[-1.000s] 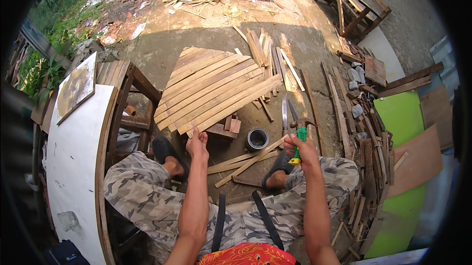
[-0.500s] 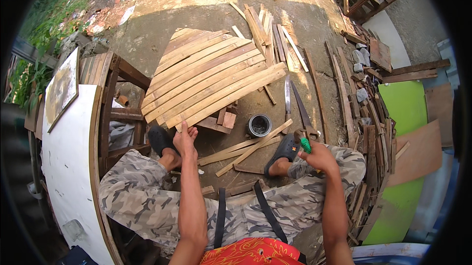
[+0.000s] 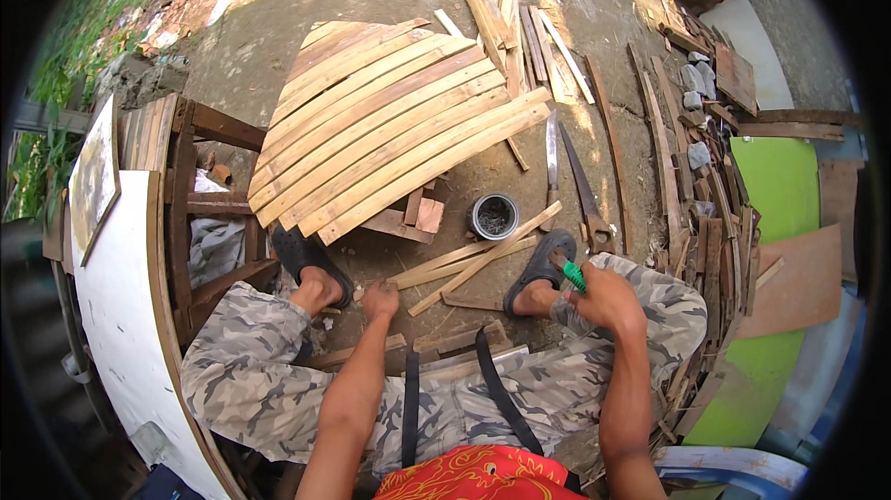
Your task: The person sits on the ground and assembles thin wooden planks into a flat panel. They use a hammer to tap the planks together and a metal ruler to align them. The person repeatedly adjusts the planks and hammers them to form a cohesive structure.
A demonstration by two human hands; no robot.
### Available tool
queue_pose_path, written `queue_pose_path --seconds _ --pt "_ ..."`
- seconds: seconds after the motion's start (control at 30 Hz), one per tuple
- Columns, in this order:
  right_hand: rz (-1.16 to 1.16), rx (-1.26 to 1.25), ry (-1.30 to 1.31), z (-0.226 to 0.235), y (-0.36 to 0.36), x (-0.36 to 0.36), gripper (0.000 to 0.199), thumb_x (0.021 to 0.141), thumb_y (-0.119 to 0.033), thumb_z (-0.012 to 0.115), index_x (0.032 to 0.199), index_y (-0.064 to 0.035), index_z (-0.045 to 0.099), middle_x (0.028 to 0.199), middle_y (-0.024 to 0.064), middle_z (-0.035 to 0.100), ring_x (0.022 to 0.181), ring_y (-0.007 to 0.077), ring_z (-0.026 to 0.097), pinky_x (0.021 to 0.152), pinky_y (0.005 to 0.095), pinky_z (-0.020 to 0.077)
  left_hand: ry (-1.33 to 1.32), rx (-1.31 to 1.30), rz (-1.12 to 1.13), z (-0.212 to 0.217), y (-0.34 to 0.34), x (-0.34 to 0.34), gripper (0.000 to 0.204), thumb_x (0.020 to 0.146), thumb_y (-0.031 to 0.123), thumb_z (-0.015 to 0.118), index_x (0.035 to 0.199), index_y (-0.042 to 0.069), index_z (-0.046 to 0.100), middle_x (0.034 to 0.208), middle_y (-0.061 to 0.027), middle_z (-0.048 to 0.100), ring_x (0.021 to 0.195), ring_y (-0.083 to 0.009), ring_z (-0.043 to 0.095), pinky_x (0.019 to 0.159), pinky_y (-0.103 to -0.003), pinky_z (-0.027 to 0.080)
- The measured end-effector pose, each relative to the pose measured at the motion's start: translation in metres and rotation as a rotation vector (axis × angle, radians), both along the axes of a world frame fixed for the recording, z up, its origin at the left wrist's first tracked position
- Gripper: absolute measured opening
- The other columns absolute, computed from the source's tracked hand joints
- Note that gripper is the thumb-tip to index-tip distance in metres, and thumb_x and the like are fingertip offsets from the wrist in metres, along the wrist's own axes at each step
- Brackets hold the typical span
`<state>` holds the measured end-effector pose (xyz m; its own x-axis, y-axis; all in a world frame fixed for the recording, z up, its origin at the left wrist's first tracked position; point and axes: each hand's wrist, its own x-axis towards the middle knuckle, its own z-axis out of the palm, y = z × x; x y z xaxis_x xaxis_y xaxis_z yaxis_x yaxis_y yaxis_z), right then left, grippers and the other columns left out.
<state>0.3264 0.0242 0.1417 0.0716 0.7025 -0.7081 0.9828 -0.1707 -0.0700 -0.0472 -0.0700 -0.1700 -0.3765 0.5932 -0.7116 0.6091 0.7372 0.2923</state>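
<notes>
Slatted panel (image 3: 399, 115): left of centre in the upper half of the frame, over wooden blocks (image 3: 429, 215) that show beneath its lower edge; neither hand touches it. Probably stiff, fairly heavy and awkward one-handed; best held by opposite edges, minding splinters.
Left hand (image 3: 380, 300): just below centre, left of the middle, fingers curled in at the near end of the light strips; whether they grip one or only touch it, I cannot tell.
Light strips (image 3: 492, 268): centre of the frame, crossing on the ground. They look light, dry and a little springy; a pinch near an end should do, mid-length for better balance.
Dark can (image 3: 494, 217): just right of centre, upright, open-topped, beside the strips.
Green-handled tool (image 3: 575, 276): right of centre, its handle likely firm and not slippery, best held well back from the head.
Right hand (image 3: 608, 297): lower right of centre, fingers closed around that handle.
</notes>
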Motion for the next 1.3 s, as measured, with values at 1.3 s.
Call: queue_pose_path --seconds 1.3 --pt "-0.065 -0.102 -0.03 0.012 -0.049 0.002 0.044 0.085 -0.036 0.077 0.107 -0.0003 0.062 0.098 0.025 0.072 0.096 0.0453 0.068 0.084 0.053 0.0525 0.13 0.156 -1.069 -0.03 -0.009 0.071 0.061 0.094 0.016 0.056 0.152 0.006 0.039 0.134 -0.0162 0.055 0.132 -0.0324 0.051 0.103 -0.049 0.049"
